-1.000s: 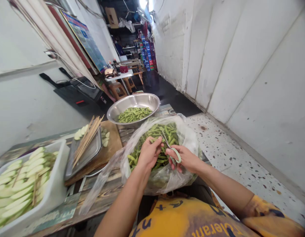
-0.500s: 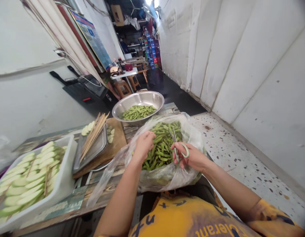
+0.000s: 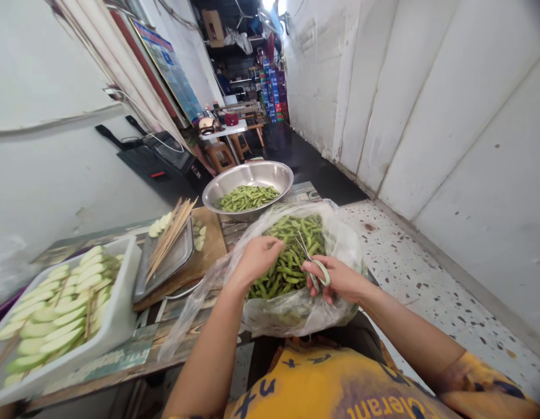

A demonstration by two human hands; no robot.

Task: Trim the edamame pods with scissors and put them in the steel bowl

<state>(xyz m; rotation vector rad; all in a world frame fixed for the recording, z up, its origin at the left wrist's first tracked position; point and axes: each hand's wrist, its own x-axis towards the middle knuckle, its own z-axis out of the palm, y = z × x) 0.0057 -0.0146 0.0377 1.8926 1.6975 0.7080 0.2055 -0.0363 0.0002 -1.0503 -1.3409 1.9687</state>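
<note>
A clear plastic bag [image 3: 340, 244] full of green edamame pods [image 3: 291, 262] rests in my lap against the table edge. My left hand [image 3: 256, 256] reaches into the bag with its fingers curled over the pods; what they hold is hidden. My right hand [image 3: 337, 279] grips small scissors [image 3: 316, 267] with pale green handles, blades pointing up and away over the pods. A steel bowl [image 3: 270, 171] holding cut pods stands just beyond the bag.
A white tub [image 3: 117, 326] of sliced pale green vegetable sits at the left. A metal tray [image 3: 174, 262] with bamboo skewers [image 3: 171, 233] lies on a wooden board [image 3: 209, 244]. A black appliance [image 3: 160, 157] stands against the left wall. Speckled floor lies to the right.
My left hand left the scissors' blades and reached back among the pods in the bag. My right hand kept the scissors and barely shifted.
</note>
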